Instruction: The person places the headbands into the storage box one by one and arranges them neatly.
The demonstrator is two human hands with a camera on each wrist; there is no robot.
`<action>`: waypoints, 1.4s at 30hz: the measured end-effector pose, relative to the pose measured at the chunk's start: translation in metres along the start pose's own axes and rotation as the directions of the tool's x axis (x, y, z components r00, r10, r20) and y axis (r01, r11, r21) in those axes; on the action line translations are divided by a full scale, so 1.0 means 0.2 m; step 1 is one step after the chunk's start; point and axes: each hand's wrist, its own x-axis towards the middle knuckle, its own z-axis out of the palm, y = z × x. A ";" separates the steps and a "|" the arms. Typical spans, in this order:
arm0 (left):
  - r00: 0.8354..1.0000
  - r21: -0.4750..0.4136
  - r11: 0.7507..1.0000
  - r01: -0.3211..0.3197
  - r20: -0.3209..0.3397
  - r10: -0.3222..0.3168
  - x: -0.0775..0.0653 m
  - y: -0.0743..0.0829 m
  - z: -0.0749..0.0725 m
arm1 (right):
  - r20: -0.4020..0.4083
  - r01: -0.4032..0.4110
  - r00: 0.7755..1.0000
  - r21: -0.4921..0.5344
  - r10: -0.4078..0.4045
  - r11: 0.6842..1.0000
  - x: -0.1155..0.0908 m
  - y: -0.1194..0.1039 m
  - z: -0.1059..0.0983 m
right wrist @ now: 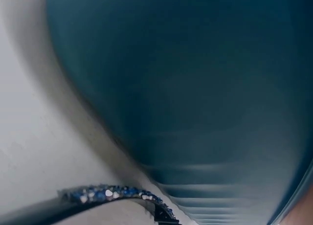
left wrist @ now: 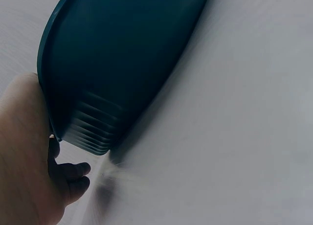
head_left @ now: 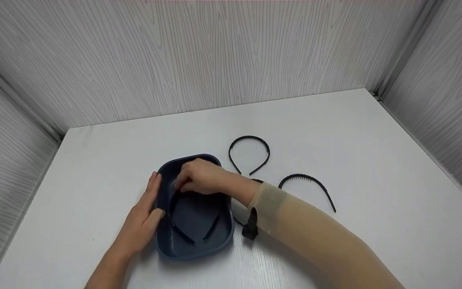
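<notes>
A dark blue plastic bin (head_left: 199, 255) sits on the white table with a black headband (head_left: 183, 235) inside, its two ends toward the near wall. Reaching in over the bin's right side, my right hand (head_left: 203, 176) pinches that headband near its curved top; the fingertips are partly hidden. My left hand (head_left: 134, 224) rests against the left wall, fingers fairly straight along it and thumb on the rim. In the left wrist view, part of the left hand (left wrist: 29, 151) lies beside the bin wall (left wrist: 122, 63).
A black toothed headband (head_left: 249, 137) lies beyond the bin, and another (head_left: 315, 179) to the right. My right forearm mostly covers a third headband (head_left: 239, 222). In the right wrist view, a headband with glittery stones (right wrist: 112, 193) lies beside the bin. Patterned panels enclose the table.
</notes>
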 end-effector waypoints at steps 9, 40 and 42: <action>1.000 -0.016 1.000 -0.011 -0.011 0.011 -0.01 -0.01 0.00 | 0.042 -0.065 0.997 -0.016 0.066 0.998 0.01 -0.01 0.00; 1.000 0.016 1.000 0.027 0.003 -0.027 0.00 0.00 0.00 | 0.003 -0.081 0.997 0.027 0.081 0.996 0.00 -0.01 0.00; 1.000 0.016 1.000 0.026 0.004 -0.026 0.00 0.00 0.00 | -0.027 -0.067 0.997 0.037 0.068 0.997 0.00 -0.01 0.00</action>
